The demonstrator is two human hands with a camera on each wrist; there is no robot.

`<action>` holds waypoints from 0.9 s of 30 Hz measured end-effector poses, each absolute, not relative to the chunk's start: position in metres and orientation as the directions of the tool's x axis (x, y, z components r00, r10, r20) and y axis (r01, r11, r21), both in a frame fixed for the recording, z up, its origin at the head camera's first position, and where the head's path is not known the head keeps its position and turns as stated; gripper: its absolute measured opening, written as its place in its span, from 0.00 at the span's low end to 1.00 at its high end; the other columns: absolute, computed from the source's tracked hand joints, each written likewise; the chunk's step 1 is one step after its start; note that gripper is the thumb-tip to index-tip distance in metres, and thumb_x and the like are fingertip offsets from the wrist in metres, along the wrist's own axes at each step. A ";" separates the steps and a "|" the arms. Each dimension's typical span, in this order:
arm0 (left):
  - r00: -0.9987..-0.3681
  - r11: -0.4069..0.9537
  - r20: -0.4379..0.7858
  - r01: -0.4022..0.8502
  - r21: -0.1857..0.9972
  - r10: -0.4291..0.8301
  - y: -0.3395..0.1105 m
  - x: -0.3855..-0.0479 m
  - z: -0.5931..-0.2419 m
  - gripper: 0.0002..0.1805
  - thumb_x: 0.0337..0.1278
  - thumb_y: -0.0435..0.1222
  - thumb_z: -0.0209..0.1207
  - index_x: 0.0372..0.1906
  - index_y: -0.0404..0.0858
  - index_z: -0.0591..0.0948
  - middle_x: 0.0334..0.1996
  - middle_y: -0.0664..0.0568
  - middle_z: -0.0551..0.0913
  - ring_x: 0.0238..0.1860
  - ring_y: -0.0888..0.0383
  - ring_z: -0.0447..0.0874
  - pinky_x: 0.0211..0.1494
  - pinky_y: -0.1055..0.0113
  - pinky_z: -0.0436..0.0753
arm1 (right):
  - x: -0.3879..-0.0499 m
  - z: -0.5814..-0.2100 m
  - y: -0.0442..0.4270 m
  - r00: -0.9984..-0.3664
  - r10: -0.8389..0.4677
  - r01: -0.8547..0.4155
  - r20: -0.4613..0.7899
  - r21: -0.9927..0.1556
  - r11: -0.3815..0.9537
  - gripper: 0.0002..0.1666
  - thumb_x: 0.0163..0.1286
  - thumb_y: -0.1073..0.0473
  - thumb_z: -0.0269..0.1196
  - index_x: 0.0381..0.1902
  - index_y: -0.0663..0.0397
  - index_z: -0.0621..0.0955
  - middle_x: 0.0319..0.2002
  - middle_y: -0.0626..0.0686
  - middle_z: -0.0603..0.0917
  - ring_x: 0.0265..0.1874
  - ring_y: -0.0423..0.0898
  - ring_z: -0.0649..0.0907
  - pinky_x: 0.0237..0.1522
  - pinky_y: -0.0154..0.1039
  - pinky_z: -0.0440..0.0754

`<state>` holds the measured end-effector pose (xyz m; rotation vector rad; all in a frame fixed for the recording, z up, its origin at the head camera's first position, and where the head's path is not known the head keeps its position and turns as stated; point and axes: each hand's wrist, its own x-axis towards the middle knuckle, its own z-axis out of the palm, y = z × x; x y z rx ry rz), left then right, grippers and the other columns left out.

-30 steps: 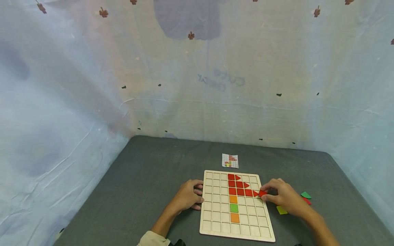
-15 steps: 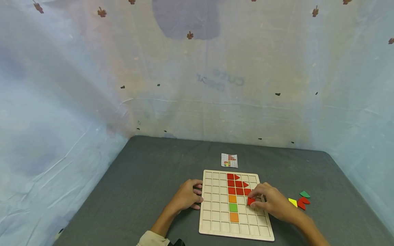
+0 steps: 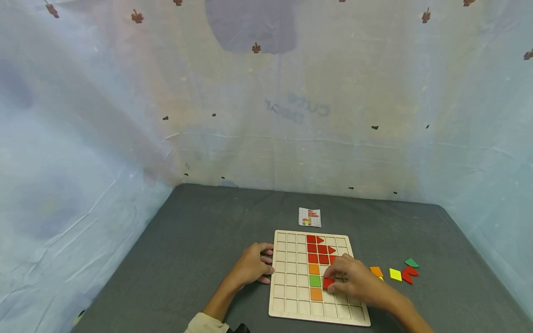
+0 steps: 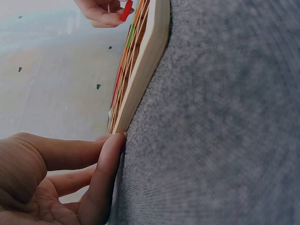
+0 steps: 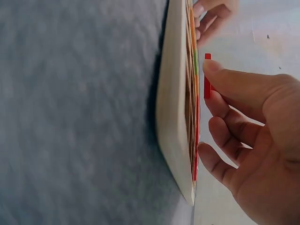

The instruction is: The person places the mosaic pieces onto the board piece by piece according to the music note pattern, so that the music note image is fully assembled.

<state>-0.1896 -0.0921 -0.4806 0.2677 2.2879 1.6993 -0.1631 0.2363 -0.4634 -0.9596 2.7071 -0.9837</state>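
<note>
My right hand (image 3: 354, 280) pinches a red square tile (image 3: 328, 283) between thumb and fingers, over the right half of a wooden grid board (image 3: 287, 305). In the right wrist view the tile (image 5: 207, 77) stands on edge, slightly apart from the board's face. My left hand (image 3: 253, 264) holds the board's left edge, thumb and fingertips against it. Red squares (image 3: 311, 248) and red triangles (image 3: 320, 240) fill cells in the upper rows. Below them run an orange square (image 3: 314, 269), a green square (image 3: 315, 281) and another orange one. My right hand partly hides the third red row.
A small pattern card (image 3: 310, 217) lies behind the board. To the right on the grey table (image 3: 216, 222) are a yellow square (image 3: 395, 274), an orange tile (image 3: 376, 271), red curved pieces (image 3: 410, 274) and a green piece (image 3: 412, 263). A fabric sheet (image 3: 266, 152) hangs behind.
My right hand has carried the red square leftward and nearer from the board's right edge to beside the green square. Loose pieces at the right have come into view. My left hand stays put.
</note>
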 end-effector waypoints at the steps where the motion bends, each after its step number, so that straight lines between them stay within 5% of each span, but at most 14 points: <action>1: -0.944 0.290 -0.113 -0.019 0.957 0.311 -0.092 -0.190 -0.480 0.35 0.53 0.18 0.68 0.70 0.26 0.75 0.56 0.40 0.78 0.50 0.48 0.84 0.30 0.58 0.93 | -0.162 -0.463 0.234 -0.793 -0.600 -0.531 0.107 -0.605 0.593 0.12 0.67 0.45 0.74 0.45 0.38 0.87 0.43 0.36 0.83 0.45 0.35 0.76 0.46 0.36 0.81; 27: -0.946 0.293 -0.089 0.007 0.956 0.311 -0.091 -0.189 -0.482 0.35 0.54 0.18 0.68 0.70 0.26 0.75 0.55 0.39 0.78 0.49 0.49 0.84 0.30 0.59 0.93 | -0.148 -0.458 0.206 -0.729 -0.684 -0.495 -0.033 -0.666 0.559 0.10 0.66 0.45 0.75 0.45 0.34 0.89 0.42 0.32 0.82 0.45 0.32 0.74 0.48 0.34 0.80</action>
